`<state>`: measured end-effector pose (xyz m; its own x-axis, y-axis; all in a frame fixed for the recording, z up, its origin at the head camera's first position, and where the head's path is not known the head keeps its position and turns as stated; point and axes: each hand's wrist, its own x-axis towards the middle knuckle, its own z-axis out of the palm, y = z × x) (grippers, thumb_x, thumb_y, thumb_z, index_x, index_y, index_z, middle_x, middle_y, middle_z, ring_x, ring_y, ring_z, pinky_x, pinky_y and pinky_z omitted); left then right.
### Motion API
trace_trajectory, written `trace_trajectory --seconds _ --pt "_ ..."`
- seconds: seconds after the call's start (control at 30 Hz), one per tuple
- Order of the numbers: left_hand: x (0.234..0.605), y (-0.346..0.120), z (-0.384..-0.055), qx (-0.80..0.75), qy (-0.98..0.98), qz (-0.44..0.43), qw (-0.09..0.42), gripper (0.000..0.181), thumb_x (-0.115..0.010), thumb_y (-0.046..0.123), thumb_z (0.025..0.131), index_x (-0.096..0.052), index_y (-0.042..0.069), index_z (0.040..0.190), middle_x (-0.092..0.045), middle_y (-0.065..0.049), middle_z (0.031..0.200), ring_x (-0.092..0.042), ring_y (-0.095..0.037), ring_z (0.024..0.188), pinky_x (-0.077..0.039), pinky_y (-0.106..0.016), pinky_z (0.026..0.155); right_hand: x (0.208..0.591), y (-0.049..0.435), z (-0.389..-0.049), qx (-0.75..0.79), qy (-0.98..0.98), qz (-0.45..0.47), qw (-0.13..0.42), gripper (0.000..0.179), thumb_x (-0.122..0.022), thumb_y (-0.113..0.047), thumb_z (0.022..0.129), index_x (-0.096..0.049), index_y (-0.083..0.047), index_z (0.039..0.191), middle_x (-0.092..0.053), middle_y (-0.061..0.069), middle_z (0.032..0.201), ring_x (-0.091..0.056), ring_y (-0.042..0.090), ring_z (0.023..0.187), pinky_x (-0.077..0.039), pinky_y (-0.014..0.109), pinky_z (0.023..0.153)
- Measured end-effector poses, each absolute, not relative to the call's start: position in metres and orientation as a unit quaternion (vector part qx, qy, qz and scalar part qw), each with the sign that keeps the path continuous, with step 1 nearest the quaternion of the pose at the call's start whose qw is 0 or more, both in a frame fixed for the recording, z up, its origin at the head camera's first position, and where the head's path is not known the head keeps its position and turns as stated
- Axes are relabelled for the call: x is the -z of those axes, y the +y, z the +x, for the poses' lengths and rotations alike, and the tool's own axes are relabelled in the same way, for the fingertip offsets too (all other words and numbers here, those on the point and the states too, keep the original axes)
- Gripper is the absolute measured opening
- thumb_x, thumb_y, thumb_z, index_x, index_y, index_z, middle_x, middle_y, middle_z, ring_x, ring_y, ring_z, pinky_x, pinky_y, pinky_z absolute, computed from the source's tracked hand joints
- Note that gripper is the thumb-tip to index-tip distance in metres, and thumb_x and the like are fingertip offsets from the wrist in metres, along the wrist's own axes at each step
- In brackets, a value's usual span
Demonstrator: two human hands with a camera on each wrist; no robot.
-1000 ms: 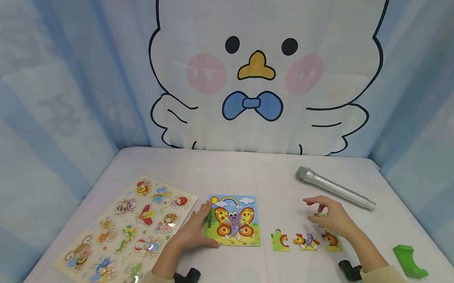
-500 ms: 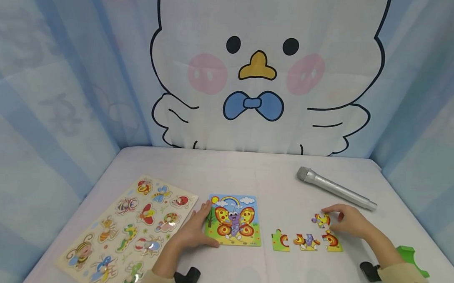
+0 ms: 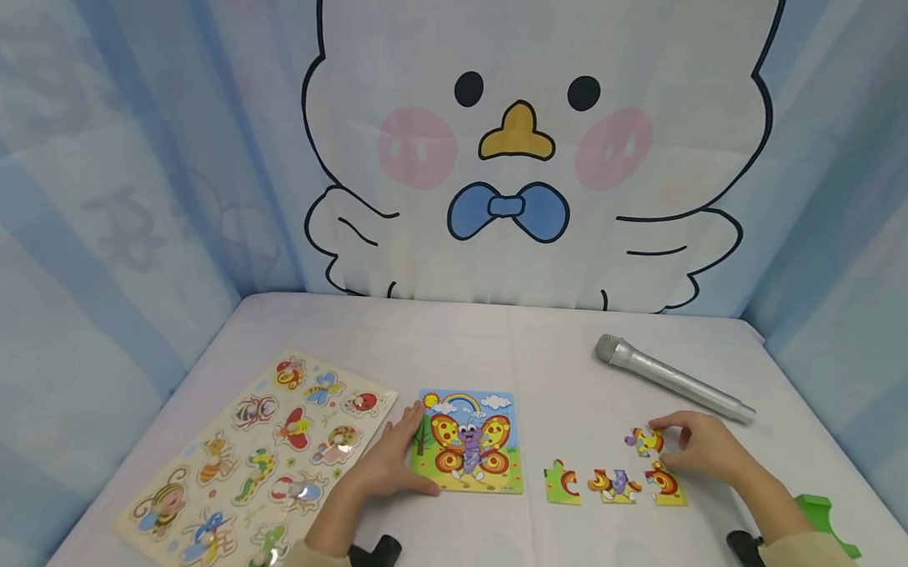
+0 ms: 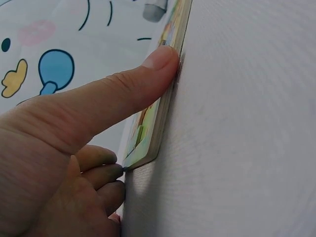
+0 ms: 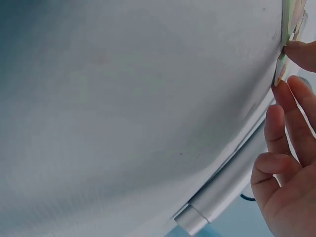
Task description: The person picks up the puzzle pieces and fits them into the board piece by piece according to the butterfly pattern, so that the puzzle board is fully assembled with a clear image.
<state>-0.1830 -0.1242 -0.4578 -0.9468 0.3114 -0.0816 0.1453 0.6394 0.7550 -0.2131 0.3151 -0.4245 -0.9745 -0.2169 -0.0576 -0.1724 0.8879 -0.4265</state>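
Note:
A square butterfly puzzle board (image 3: pixel 469 442) lies at mid-table. My left hand (image 3: pixel 388 465) rests at its left side, fingers along the left edge and thumb at the lower edge; in the left wrist view the straight thumb (image 4: pixel 113 96) touches the board's side. On the right, my right hand (image 3: pixel 707 447) pinches the right side of a yellow-and-purple puzzle piece (image 3: pixel 646 442) between thumb and fingertip. Below that piece lies an orange-and-green corner piece (image 3: pixel 668 484). Further left are joined-looking pieces with a purple body (image 3: pixel 615 486) and a green corner piece (image 3: pixel 562 484).
A large insect picture board (image 3: pixel 268 460) lies at an angle on the left. Behind the right hand is a silver microphone (image 3: pixel 672 379). A green curved block (image 3: pixel 821 517) sits at the right, partly behind the sleeve. Printed curtains (image 3: pixel 499 268) border the table.
My right hand has drawn back to the right and come down to the side of the yellow-and-purple piece, which was mostly covered before. The left hand has stayed at the board.

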Motion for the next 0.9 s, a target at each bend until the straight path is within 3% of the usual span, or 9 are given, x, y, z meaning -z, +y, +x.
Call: trace_trajectory --seconds 0.43,0.9 --pt "0.457 -0.124 -0.183 -0.403 0.901 0.121 0.105 0.114 -0.086 0.028 0.056 -0.019 0.001 0.145 -0.013 -0.015 0.151 -0.008 -0.031 0.138 -0.003 -0.047 0.112 0.425 0.306 -0.216 0.205 0.973 -0.096 0.04 0.044 -0.08 -0.016 0.063 -0.068 -0.005 0.103 -0.053 0.001 0.079 -0.041 0.017 0.066 -0.034 0.025 0.048" --pt "0.458 -0.124 -0.183 -0.407 0.899 0.122 0.104 0.114 -0.086 0.029 0.056 -0.019 0.001 0.145 -0.013 -0.015 0.151 -0.009 -0.031 0.138 -0.003 -0.047 0.112 0.407 0.248 -0.216 0.241 0.95 -0.196 0.036 0.033 -0.077 -0.011 0.066 -0.069 -0.007 0.098 -0.063 0.0 0.096 -0.044 0.016 0.071 -0.037 0.023 0.051"
